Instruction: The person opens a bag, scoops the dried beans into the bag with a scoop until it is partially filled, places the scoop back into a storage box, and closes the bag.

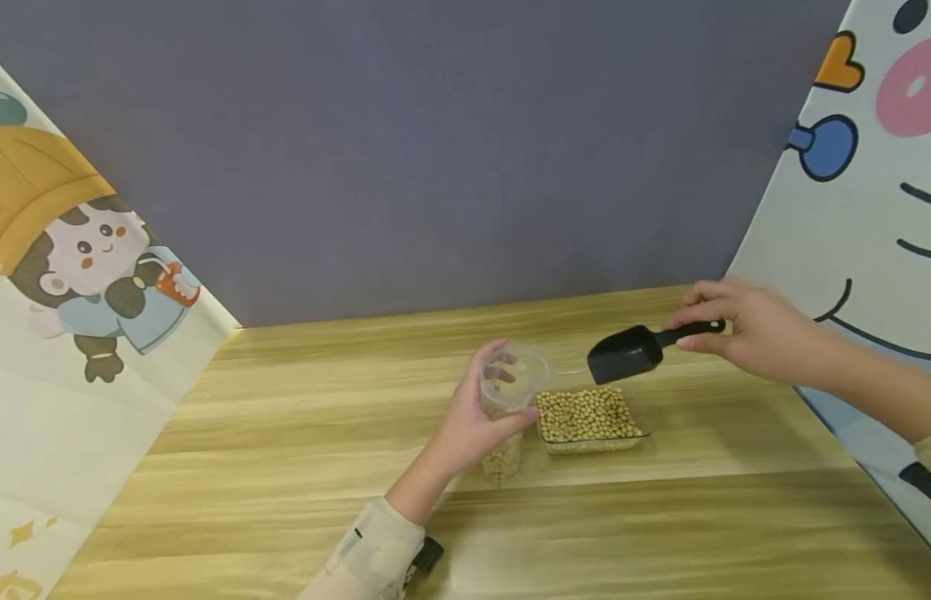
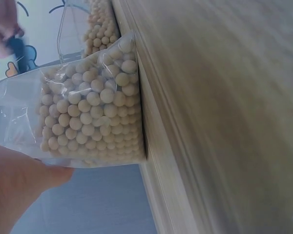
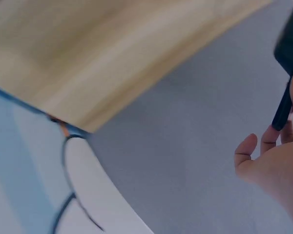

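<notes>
My left hand (image 1: 465,425) holds a clear plastic bag (image 1: 503,462) by its upper part, fingers on the far side and thumb on the near side. Its mouth is spread wide and faces up. Pale round soybeans (image 2: 88,109) fill its lower part in the left wrist view, and its base stands on the table. To the right, my right hand (image 1: 768,333) grips a black scoop (image 1: 625,354) by the handle. No beans show in the scoop, which hangs above the back of a clear rectangular dish (image 1: 639,436) of soybeans (image 1: 585,415).
The dish stands close to the right of the bag on a wood-grain table (image 1: 285,433). A plain grey wall (image 1: 450,167) rises behind. Cartoon-printed panels flank the table on the left (image 1: 82,275) and right (image 1: 848,233).
</notes>
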Available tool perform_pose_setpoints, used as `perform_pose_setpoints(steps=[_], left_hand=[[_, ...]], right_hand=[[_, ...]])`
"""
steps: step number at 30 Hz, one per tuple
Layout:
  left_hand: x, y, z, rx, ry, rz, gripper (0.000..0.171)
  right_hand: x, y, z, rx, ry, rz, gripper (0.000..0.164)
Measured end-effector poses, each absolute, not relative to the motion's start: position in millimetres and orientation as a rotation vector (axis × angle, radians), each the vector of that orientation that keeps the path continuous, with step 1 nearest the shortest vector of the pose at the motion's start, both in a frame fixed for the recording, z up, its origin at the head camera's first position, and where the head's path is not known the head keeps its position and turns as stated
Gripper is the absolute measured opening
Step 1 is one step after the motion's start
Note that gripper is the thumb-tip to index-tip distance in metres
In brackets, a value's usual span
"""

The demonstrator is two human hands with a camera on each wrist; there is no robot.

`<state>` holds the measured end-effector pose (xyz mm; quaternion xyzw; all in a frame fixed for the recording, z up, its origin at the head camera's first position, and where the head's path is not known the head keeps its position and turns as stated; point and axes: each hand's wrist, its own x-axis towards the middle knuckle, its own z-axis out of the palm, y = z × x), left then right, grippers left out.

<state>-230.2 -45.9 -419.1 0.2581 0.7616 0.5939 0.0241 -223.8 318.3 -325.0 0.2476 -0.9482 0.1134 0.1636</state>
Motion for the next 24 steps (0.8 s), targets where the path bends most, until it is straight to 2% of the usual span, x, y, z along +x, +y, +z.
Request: perform_pose_setpoints(steps=[5, 11, 24], left_hand=[[-230.0, -45.3, -419.2, 0.787, 2.362, 1.841, 0.094], [-229.0, -46.0, -420.5, 0.777, 2.357, 1.850, 0.094], [-229.7, -42.7, -419.6, 0.793, 2.354, 1.840, 0.094]], right_hand=[[-220.7, 323.0, -352.0, 0.856, -2.650, 0.190, 0.028], [-218.0, 306.6, -357.7, 0.908, -2.694, 0.132, 0.026], [-211.4, 299.8, -385.3, 0.851, -2.867, 0.440, 0.024]])
